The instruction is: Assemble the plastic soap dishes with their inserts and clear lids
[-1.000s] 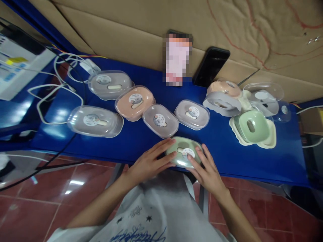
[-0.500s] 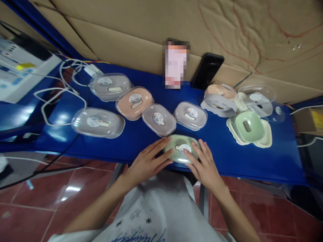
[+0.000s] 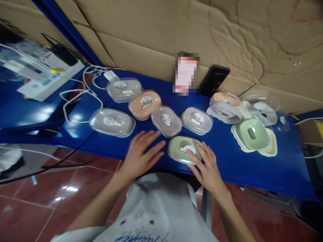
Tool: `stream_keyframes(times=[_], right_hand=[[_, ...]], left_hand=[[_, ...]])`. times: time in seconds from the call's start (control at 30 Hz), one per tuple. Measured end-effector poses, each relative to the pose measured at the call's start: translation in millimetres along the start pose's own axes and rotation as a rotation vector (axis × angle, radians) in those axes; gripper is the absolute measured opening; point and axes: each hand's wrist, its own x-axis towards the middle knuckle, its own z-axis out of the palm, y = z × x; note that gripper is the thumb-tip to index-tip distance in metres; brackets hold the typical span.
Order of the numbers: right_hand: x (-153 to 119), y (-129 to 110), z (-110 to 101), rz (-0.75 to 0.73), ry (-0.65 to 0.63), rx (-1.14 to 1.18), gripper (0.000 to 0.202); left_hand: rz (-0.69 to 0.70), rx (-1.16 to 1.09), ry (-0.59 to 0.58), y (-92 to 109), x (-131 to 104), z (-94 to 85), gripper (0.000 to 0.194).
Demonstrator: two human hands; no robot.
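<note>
A green oval soap dish (image 3: 176,153) under a clear lid with a round sticker lies near the front edge of the blue table. My right hand (image 3: 208,164) rests on its right end, fingers spread over the lid. Left of the dish, and apart from it, my left hand (image 3: 142,154) hovers with fingers stretched and nothing in them. Just behind are two lidded grey-mauve dishes, one at centre (image 3: 161,129) and one to the right (image 3: 205,124). A lidded peach dish (image 3: 151,112) and a grey dish (image 3: 127,129) sit further left.
Another grey lidded dish (image 3: 137,90) stands at the back left beside white cables (image 3: 64,111). Two phones, one lit (image 3: 185,75) and one dark (image 3: 214,80), lean on the cardboard wall. At right are green trays (image 3: 262,134), grey parts (image 3: 225,116) and clear lids (image 3: 282,122).
My left hand has come off the green dish and moved left. My right hand stays on the lid. The whole view has shifted slightly.
</note>
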Motion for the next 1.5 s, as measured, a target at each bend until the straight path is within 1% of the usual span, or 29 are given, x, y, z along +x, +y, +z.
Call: stream_keyframes(times=[0.07,0.1,0.13,0.17,0.2,0.3,0.43,0.5,0.57,0.63,0.7,0.73,0.8,0.83,0.87,0.9,0.93,1.0,1.03,1.1,1.17,1.2,1.23,1.3,1.33,1.4,1.43,1.5], right_hand=[[-2.2,-3.6,-0.2,0.012,0.01,-0.009,0.072],[-3.0,-6.8,0.6,0.014,0.014,-0.011,0.072],[-3.2,-10.8,1.7,0.01,0.016,-0.01,0.071],[-2.4,-15.4,3.1,-0.002,0.01,-0.007,0.07],[-0.4,-20.3,4.5,-0.016,0.001,-0.001,0.069],[13.6,-33.7,8.1,-0.039,-0.031,0.013,0.065],[42.2,-44.4,13.3,0.007,-0.02,-0.001,0.066],[55.6,-47.6,17.0,0.043,-0.014,-0.008,0.066],[66.7,-47.8,19.0,0.064,-0.01,-0.015,0.066],[74.9,-41.4,16.6,0.028,-0.022,-0.009,0.069],[79.5,-26.3,9.3,0.003,0.005,0.009,0.072],[80.3,-16.0,4.6,0.03,0.043,0.011,0.072],[79.3,6.3,-3.6,0.184,0.158,-0.019,0.069],[77.9,16.5,-6.4,0.274,0.202,-0.045,0.068],[76.2,25.1,-7.9,0.342,0.216,-0.065,0.067],[74.3,31.9,-8.5,0.382,0.207,-0.073,0.067],[72.5,36.9,-8.7,0.39,0.181,-0.065,0.067],[69.4,44.1,-10.1,0.344,0.122,-0.014,0.064],[68.3,47.9,-12.4,0.319,0.12,0.01,0.062],[67.7,59.3,-20.7,0.312,0.199,0.004,0.059],[69.8,76.3,-31.1,0.373,0.322,-0.082,0.06],[71.9,85.9,-35.7,0.417,0.36,-0.139,0.063],[74.5,95.2,-39.4,0.461,0.378,-0.19,0.068],[79.5,109.3,-43.1,0.53,0.36,-0.255,0.075],[80.8,113.0,-43.5,0.552,0.345,-0.271,0.073],[78.0,112.3,-43.4,0.562,0.335,-0.273,0.059],[72.9,108.3,-43.4,0.55,0.341,-0.254,0.05],[54.2,95.0,-44.3,0.507,0.37,-0.181,0.035]], left_hand=[[-0.232,0.152,0.111,-15.8,-6.1,-12.2,0.058],[-0.345,0.216,0.132,-23.3,-8.6,-16.4,0.06],[-0.436,0.26,0.129,-30.0,-10.2,-18.9,0.062],[-0.494,0.281,0.106,-35.5,-10.5,-19.5,0.064],[-0.518,0.283,0.077,-39.8,-9.5,-18.3,0.065],[-0.47,0.266,0.019,-46.9,1.7,-7.4,0.06],[-0.399,0.224,-0.032,-54.1,23.6,7.2,0.047],[-0.385,0.173,-0.04,-58.6,30.8,8.0,0.045],[-0.366,0.107,-0.009,-59.9,33.7,4.2,0.044],[-0.32,0.039,0.048,-53.9,32.7,-1.8,0.045],[-0.229,-0.03,0.076,-39.4,28.9,-6.2,0.046],[-0.169,-0.057,0.067,-30.1,26.3,-6.7,0.047],[-0.046,-0.059,0.006,-11.5,20.9,-3.4,0.046],[-0.008,-0.034,-0.024,-4.1,18.4,0.0,0.044],[0.013,-0.008,-0.045,1.1,16.3,4.2,0.042],[0.016,0.013,-0.055,3.9,14.7,8.7,0.041],[0.009,0.025,-0.056,4.5,13.6,12.9,0.04],[-0.022,0.031,-0.033,1.0,12.9,19.1,0.041],[-0.035,0.034,-0.014,-1.4,13.0,20.9,0.042],[-0.051,0.038,0.025,-3.7,13.7,22.7,0.041],[-0.046,0.021,0.058,0.6,13.8,23.8,0.04],[-0.035,0.0,0.071,5.6,13.5,24.8,0.039],[-0.021,-0.029,0.084,12.1,12.9,26.3,0.038],[0.015,-0.107,0.091,28.3,11.5,30.7,0.037],[0.036,-0.153,0.08,36.8,11.0,33.3,0.036],[0.082,-0.245,0.036,52.7,10.9,38.4,0.035],[0.109,-0.288,0.01,59.2,11.3,40.4,0.034],[0.166,-0.364,-0.028,69.0,12.8,43.3,0.033]])
